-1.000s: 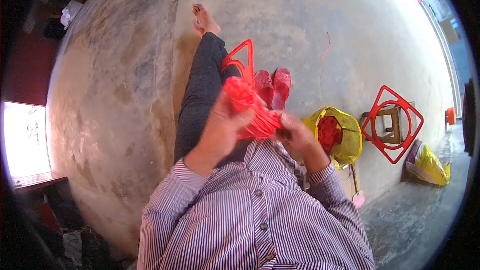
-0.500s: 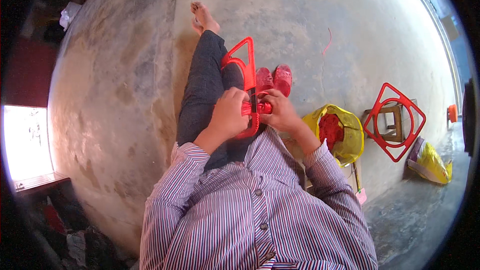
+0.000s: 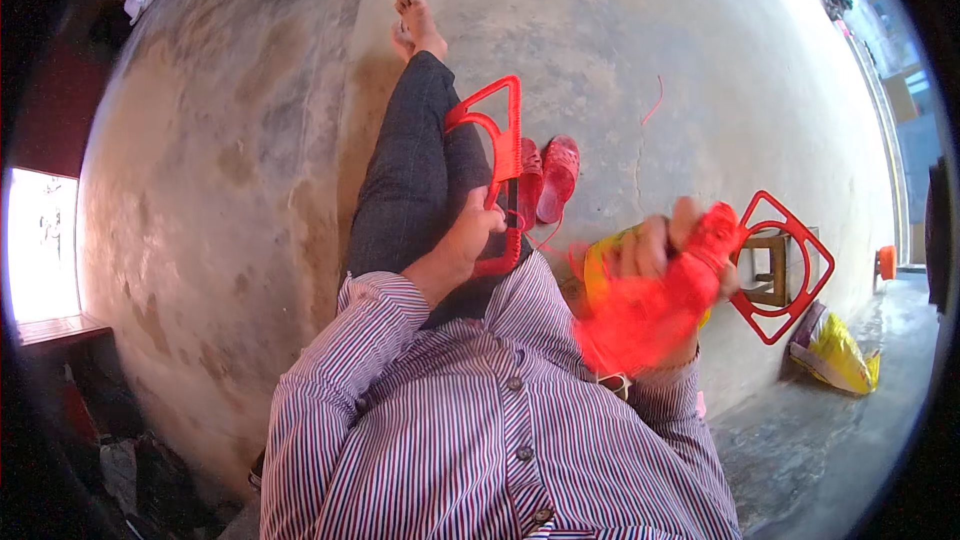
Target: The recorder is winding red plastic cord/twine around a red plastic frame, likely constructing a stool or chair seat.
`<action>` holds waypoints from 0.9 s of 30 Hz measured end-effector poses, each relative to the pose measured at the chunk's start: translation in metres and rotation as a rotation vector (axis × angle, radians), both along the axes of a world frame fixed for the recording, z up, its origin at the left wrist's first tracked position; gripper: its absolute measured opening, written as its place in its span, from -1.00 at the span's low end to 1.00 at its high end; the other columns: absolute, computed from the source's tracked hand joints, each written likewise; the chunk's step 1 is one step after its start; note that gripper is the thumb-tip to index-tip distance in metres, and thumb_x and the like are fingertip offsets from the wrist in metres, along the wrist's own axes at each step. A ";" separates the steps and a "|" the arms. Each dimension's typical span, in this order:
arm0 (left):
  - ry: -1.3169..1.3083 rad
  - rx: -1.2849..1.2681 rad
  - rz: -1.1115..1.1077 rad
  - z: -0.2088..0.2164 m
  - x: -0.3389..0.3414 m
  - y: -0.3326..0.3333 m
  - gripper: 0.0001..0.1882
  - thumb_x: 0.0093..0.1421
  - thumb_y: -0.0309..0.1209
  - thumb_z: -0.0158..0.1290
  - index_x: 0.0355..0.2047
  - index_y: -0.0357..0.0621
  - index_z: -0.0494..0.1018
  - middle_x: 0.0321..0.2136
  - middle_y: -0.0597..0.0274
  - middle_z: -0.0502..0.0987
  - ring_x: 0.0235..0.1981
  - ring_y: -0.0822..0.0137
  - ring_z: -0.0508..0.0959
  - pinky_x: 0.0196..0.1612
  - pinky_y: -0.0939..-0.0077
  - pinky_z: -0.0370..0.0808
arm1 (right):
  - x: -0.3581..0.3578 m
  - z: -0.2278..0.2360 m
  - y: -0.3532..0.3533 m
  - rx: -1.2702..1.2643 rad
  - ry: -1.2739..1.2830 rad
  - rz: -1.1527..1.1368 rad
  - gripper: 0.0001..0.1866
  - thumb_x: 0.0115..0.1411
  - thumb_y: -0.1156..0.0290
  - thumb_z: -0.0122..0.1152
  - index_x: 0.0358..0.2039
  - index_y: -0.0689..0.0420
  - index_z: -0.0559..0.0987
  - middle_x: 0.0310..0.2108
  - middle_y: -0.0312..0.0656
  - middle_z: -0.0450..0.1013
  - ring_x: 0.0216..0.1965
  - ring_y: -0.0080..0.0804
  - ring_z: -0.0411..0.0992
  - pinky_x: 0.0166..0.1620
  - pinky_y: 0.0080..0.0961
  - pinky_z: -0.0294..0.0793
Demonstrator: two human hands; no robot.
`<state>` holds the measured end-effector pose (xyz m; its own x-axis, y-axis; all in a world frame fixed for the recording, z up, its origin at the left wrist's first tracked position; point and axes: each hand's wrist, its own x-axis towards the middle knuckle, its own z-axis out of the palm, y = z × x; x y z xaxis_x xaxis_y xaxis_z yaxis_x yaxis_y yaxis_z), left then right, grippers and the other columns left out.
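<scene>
Head view | left hand (image 3: pixel 472 232), clock centre, clamped on red angular plastic frame (image 3: pixel 508 148) | right hand (image 3: pixel 648 247), four o'clock, gripping bright-red stringy bundle (image 3: pixel 650 312) | swinging bundle could tangle thin red strand (image 3: pixel 541 245)

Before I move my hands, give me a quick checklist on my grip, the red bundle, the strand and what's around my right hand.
1. Left hand on the red frame over the legs: ok, fingers gripping its side.
2. Right hand on the red bundle: ok, holding it out to the right, motion-blurred.
3. Thin red strand between frame and bundle slack: ok, it curves loosely; whether it joins both, cannot tell.
4. Yellow container in plain sight: not ok, mostly hidden behind right hand and bundle.
5. Second red frame clear of right hand: cannot tell, they overlap in this view.
</scene>
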<state>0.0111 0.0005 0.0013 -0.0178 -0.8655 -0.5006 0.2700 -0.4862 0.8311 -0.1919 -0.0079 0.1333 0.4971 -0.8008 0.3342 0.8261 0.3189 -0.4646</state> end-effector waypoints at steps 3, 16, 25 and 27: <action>0.069 -0.007 -0.028 -0.010 0.000 -0.005 -0.33 -0.11 -0.49 -0.14 0.12 -0.24 0.20 -0.38 0.37 0.28 -0.34 0.42 0.26 -0.07 0.64 0.17 | -0.003 0.025 0.025 -0.020 -0.054 0.137 -0.59 0.07 0.04 0.20 -0.40 0.05 0.25 -0.59 -0.14 0.32 -0.65 -0.37 0.25 -0.56 -0.42 0.24; -0.545 -0.543 -0.141 0.055 -0.012 0.008 -0.61 0.01 -0.57 0.10 -0.09 -0.20 0.37 -0.43 0.17 0.51 -0.37 0.53 0.46 -0.23 0.56 0.40 | -0.027 0.042 -0.051 -0.858 0.055 0.322 -0.66 -0.02 0.39 0.33 -0.24 0.01 0.40 -0.48 -0.28 0.36 -0.52 -0.41 0.35 -0.43 -0.42 0.35; -0.926 -0.412 -0.103 -0.013 0.035 0.017 -0.77 0.29 -0.35 -0.12 -0.25 -0.28 0.41 -0.40 0.02 0.50 -0.41 0.18 0.52 -0.27 0.38 0.44 | 0.025 -0.093 -0.025 -0.761 1.741 -0.265 -0.66 -0.18 0.53 0.29 -0.30 0.13 0.50 -0.37 -0.05 0.50 -0.31 -0.04 0.49 -0.28 -0.30 0.45; -0.847 -0.374 -0.112 -0.001 0.026 0.021 -0.78 0.27 -0.37 -0.13 -0.24 -0.27 0.40 -0.32 -0.05 0.47 -0.28 0.06 0.49 -0.18 0.27 0.42 | 0.036 -0.109 -0.027 -0.666 1.646 -0.227 -0.66 -0.17 0.52 0.30 -0.29 0.13 0.49 -0.40 -0.03 0.49 -0.34 -0.06 0.49 -0.29 -0.32 0.45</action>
<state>0.0371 0.0210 0.0000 0.1327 -0.9884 -0.0743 -0.5304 -0.1341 0.8371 -0.1557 -0.0349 0.0239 0.5293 -0.8447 -0.0797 -0.5776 -0.2899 -0.7631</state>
